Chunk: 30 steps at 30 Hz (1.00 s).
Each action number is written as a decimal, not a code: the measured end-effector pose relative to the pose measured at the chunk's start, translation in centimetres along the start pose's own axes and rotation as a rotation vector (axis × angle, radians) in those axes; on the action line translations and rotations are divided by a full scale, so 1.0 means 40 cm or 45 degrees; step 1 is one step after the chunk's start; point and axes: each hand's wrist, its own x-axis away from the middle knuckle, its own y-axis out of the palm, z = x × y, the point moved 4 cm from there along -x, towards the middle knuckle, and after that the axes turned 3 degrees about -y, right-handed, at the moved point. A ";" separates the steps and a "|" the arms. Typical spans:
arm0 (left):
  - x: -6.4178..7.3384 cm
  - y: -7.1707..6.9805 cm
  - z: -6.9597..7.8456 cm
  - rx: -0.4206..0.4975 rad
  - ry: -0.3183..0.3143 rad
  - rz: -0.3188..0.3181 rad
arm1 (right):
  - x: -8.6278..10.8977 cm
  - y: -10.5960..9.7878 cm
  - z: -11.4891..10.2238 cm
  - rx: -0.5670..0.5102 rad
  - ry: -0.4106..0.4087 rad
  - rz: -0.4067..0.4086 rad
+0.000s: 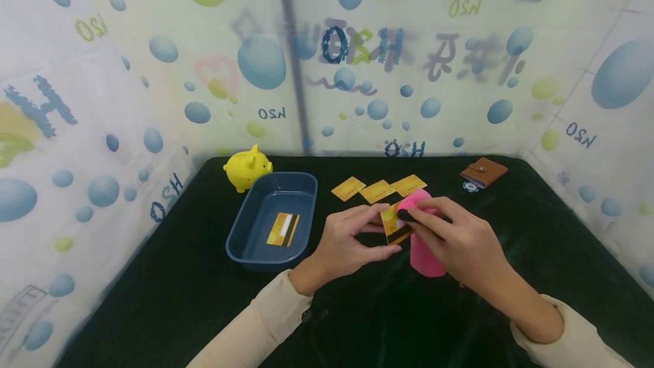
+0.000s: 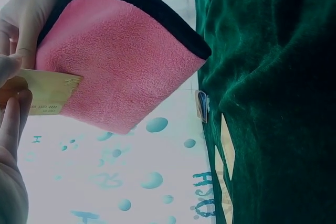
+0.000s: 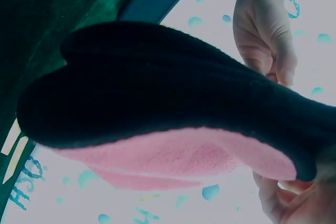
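- Left hand: one, pinching a yellow card between thumb and fingers; cream sleeve at the wrist.
- Yellow card: one, raised above the table in front of the person, tilted; dark stripe and white strip toward the head camera, printed digits visible on the other face in the left wrist view.
- Right hand: one, gripping a pink cloth at the card's right side; cream sleeve.
- Pink cloth: one, fuzzy, black edging, hanging from the right hand and overlapping the card's right part.
- Blue tray: one, rectangular with rounded corners, standing left of the hands.
- Card in the tray: one, lying flat, white strip and dark stripe upward.
- Cards in a row: three, yellow, flat on the table beyond the hands, set close together.
- Piggy bank: one, yellow, upright just beside the tray's far left corner.
- Wallet: one, brown, snap strap, far right.
- Chip: one, round, blue and white, just before the wallet.
- Table: one, covered in dark green velvety fabric.
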 end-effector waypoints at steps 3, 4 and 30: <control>0.001 -0.001 0.003 -0.010 0.022 0.000 | 0.003 -0.004 0.006 -0.034 0.018 0.023; 0.001 -0.001 0.005 -0.014 0.030 0.002 | 0.003 -0.005 0.008 -0.054 0.031 0.028; 0.020 -0.088 0.009 -0.161 -0.106 0.048 | 0.032 -0.039 0.094 -0.097 0.163 0.108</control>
